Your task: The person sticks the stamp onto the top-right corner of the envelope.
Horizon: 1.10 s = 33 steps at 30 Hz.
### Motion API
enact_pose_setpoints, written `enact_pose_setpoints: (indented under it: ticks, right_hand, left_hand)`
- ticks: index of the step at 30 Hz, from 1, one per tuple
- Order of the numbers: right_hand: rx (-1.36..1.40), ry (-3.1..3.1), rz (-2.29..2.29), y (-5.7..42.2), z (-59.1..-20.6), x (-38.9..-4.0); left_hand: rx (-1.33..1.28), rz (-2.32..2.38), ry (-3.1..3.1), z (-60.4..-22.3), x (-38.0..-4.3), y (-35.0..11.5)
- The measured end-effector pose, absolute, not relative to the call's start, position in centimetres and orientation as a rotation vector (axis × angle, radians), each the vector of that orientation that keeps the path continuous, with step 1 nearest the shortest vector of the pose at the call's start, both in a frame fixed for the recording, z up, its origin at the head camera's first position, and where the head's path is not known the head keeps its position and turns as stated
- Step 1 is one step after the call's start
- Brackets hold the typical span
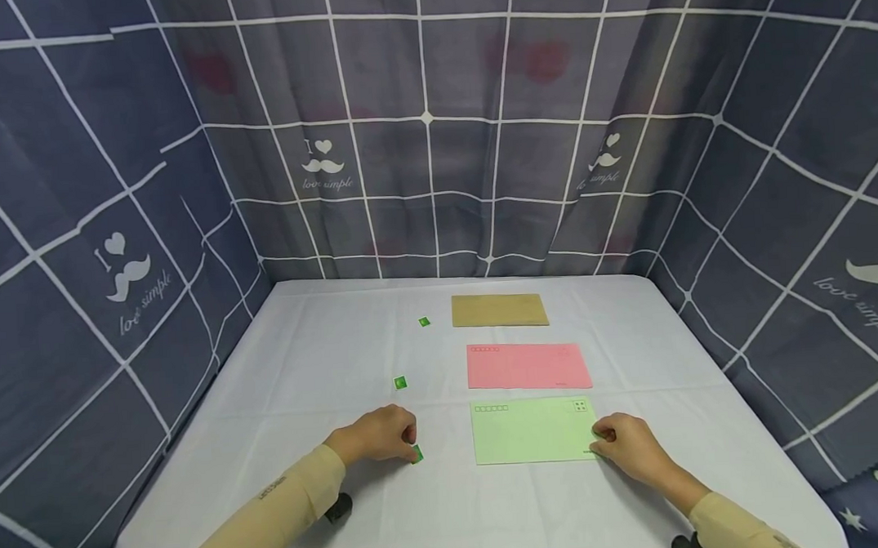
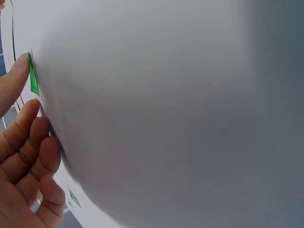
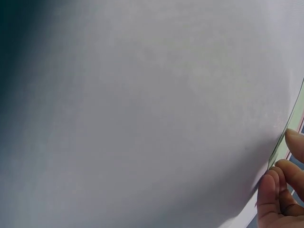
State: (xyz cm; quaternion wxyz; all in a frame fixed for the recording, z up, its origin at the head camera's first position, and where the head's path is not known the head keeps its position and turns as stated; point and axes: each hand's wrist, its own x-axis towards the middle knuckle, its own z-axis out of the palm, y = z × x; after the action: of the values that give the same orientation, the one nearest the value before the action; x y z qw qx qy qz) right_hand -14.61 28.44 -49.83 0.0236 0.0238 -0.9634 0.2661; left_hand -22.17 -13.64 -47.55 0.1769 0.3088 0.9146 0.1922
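My left hand (image 1: 378, 434) is at a small green stamp (image 1: 417, 453) on the white cloth. In the left wrist view the thumb touches one end of this stamp (image 2: 34, 80), and the index fingertip is at its other end; the other fingers are curled. My right hand (image 1: 630, 445) pinches the right edge of a light green envelope (image 1: 532, 430), near its lower corner. In the right wrist view the thumb lies on top of the envelope (image 3: 295, 118), with the index fingertip at its edge. The envelope lies face up, with printed boxes along its top.
Behind the green envelope lie a pink envelope (image 1: 529, 366) and a brown envelope (image 1: 499, 310). Two more green stamps, one nearer (image 1: 400, 383) and one farther (image 1: 424, 322), lie to the left. Dark checked curtains (image 1: 463, 158) enclose the table (image 1: 302, 345) at the back and sides.
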Motion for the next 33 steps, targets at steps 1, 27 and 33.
enact_pose_setpoints:
  ticks: [1, 27, 33]
  right_hand:
    - [0.075, -2.985, 0.822, 28.45, -49.84, -14.61]
    - [0.021, -2.98, 0.874, 28.89, -50.09, -14.37]
    - [0.001, -2.978, 0.894, 28.87, -50.28, -14.3]
  left_hand:
    - [0.866, 0.548, 2.585, -47.5, -22.07, -13.56]
    - [0.851, 0.709, 2.533, -47.5, -21.99, -13.18]
    - [0.865, 0.751, 2.504, -47.4, -22.08, -13.18]
